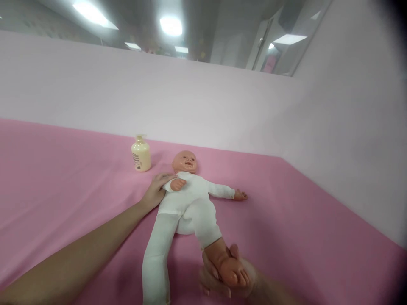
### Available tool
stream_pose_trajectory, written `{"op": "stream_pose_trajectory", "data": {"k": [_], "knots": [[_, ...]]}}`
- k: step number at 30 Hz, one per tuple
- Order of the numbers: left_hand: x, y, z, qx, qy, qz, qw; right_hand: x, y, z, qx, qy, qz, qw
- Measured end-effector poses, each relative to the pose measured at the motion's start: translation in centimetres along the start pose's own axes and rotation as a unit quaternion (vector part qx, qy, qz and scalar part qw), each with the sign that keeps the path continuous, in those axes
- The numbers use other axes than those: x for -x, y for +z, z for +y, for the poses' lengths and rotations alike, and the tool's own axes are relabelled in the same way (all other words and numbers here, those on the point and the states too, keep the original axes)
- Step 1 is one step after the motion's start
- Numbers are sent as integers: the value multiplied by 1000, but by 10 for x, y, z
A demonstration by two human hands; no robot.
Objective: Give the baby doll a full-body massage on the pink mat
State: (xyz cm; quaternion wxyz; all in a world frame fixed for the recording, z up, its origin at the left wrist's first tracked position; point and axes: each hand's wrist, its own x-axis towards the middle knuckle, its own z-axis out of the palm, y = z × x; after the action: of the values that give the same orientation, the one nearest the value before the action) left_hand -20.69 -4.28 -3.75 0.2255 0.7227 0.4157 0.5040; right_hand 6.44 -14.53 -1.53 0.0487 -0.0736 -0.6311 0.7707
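1. Head view: a baby doll (pixel 187 199) in a white suit is seen lying on its back on the pink cloth (pixel 63 178), head toward the pale wall (pixel 159 93), one arm stretched out to the side and the other bent over the chest.
2. The doll's bare foot (pixel 230 267) is cupped by the right hand (pixel 222 277), whose fingers are curled under the heel and sole in a loose clasp; that leg is raised and bent at the knee.
3. The doll's shoulder and upper arm are touched by the left hand (pixel 157 190), which is laid flat with the fingers held together; nothing is pinched by it.
4. The other leg (pixel 157 254) is left limp along the cloth, and it looks soft and stuffed.
5. The doll is judged light and floppy in the trunk and legs, while the head, hands and feet appear to be of stiff moulded plastic; the foot or ankle and the trunk are judged the surest places to take hold, since the smooth plastic may slip.
6. A cream pump bottle (pixel 141 156) is stood upright just beside the doll's head, apart from both hands; it seems full of a pale lotion, though its level cannot be told.
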Motion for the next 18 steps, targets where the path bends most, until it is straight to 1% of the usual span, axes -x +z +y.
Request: {"op": "stream_pose_trajectory", "data": {"k": [4,5,8,10,13,18], "knots": [[2,0,0,-8,10,2,1000,6,16,16,-28,-23,36,999],[2,0,0,-12,13,2,1000,6,19,20,-47,-35,56,997],[2,1,-2,-27,30,0,999,2,28,29,-140,-87,140,976],[2,1,-3,-38,41,0,998,-1,33,34,-186,-114,177,960],[2,1,-4,-45,42,0,998,-6,39,38,-210,-131,186,951],[3,1,-2,-41,32,-4,999,-10,41,38,-244,-145,191,940]]}}
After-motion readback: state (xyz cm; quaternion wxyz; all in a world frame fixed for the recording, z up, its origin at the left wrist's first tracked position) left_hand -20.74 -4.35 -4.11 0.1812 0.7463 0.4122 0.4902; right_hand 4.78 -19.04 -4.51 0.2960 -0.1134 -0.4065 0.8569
